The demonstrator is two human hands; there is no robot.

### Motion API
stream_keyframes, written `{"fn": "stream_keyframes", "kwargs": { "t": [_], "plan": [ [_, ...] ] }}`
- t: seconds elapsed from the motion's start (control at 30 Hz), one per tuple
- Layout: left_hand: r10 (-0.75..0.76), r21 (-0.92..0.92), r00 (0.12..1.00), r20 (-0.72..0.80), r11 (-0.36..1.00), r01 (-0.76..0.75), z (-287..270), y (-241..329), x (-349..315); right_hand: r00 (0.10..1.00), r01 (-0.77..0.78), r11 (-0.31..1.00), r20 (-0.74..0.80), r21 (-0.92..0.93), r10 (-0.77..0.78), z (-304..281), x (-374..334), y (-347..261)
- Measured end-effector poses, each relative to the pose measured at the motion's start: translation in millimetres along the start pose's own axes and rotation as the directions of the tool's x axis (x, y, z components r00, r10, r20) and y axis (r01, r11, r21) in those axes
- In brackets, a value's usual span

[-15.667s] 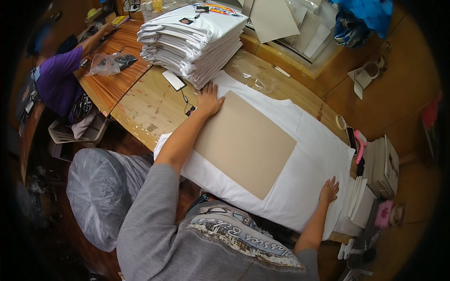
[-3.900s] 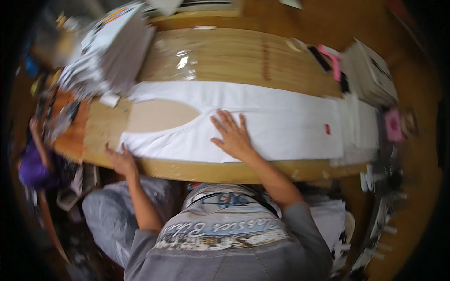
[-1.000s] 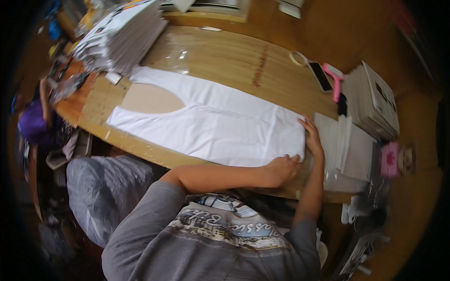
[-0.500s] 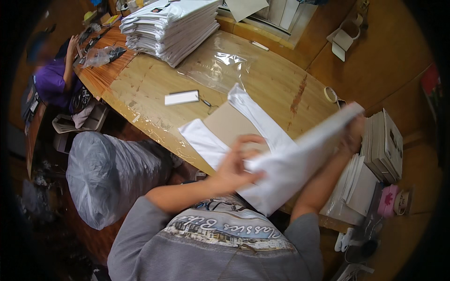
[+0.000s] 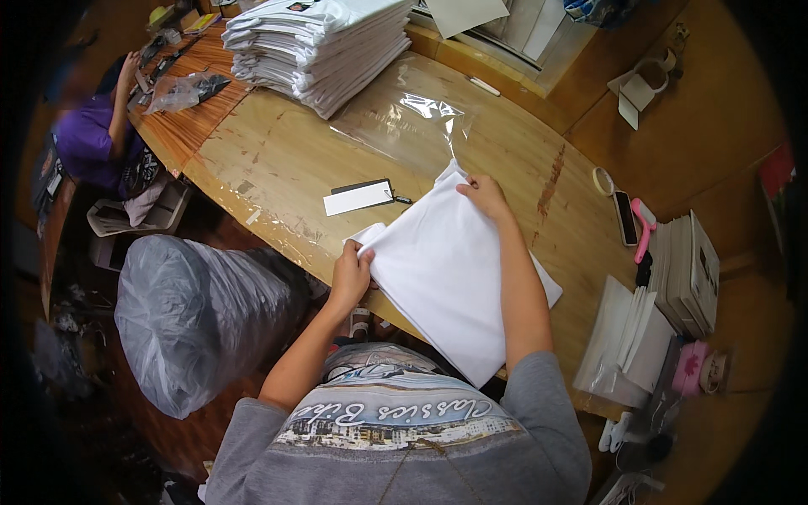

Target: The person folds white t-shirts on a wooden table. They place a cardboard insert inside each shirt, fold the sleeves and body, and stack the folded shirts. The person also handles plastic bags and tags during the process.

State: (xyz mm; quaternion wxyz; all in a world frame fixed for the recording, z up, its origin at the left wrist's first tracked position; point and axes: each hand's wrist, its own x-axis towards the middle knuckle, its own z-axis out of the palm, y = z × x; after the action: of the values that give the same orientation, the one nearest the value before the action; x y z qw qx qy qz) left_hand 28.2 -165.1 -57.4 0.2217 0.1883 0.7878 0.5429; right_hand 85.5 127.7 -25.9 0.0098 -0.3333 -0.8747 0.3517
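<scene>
A white garment [image 5: 446, 278] lies folded over on the wooden table in front of me, its near corner hanging past the table's edge. My left hand [image 5: 352, 273] grips its left corner, thumb on top. At the far corner my right hand [image 5: 486, 198] is closed on the cloth, and that forearm crosses the right part of the garment. The tan board seen earlier is now hidden by the fabric. Just beyond my left hand lies a white hang tag [image 5: 359, 199] with a black tag under it and a short cord.
A tall stack of folded white garments [image 5: 311, 59] stands at the back, beside a clear plastic bag [image 5: 396, 118]. A phone [image 5: 624, 219], pink-handled tool [image 5: 644, 229] and tape roll [image 5: 603, 180] sit at right. A large stuffed plastic bag [image 5: 202, 316] stands left; another person [image 5: 93, 143] sits far left.
The garment's raised right part has been folded over to the left, covering the board. My right hand moved from the far right to the far corner; my left hand now grips the left corner.
</scene>
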Motion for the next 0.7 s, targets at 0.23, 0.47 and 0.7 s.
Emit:
{"fn": "stream_keyframes", "kwargs": {
  "t": [0.23, 0.47, 0.7],
  "plan": [
    [0.094, -0.011, 0.994, -0.056, 0.995, -0.094, 5.5, 25.2, 74.7, 0.883, -0.194, 0.979, -0.445, -0.061, 0.147, 0.9, 8.6, -1.7],
    [0.169, -0.005, 0.946, 0.276, 0.985, -0.174, 89.7, 47.0, 129.6, 0.639, -0.584, 0.809, -0.576, 0.069, 0.510, -47.5, -43.3, 66.8],
    [0.236, 0.228, 0.882, 0.409, 0.909, -0.349, 162.0, 78.4, 155.8, 0.775, -0.263, 0.676, -0.267, 0.688, 0.572, -58.5, -126.1, 133.1]
  ]
}}
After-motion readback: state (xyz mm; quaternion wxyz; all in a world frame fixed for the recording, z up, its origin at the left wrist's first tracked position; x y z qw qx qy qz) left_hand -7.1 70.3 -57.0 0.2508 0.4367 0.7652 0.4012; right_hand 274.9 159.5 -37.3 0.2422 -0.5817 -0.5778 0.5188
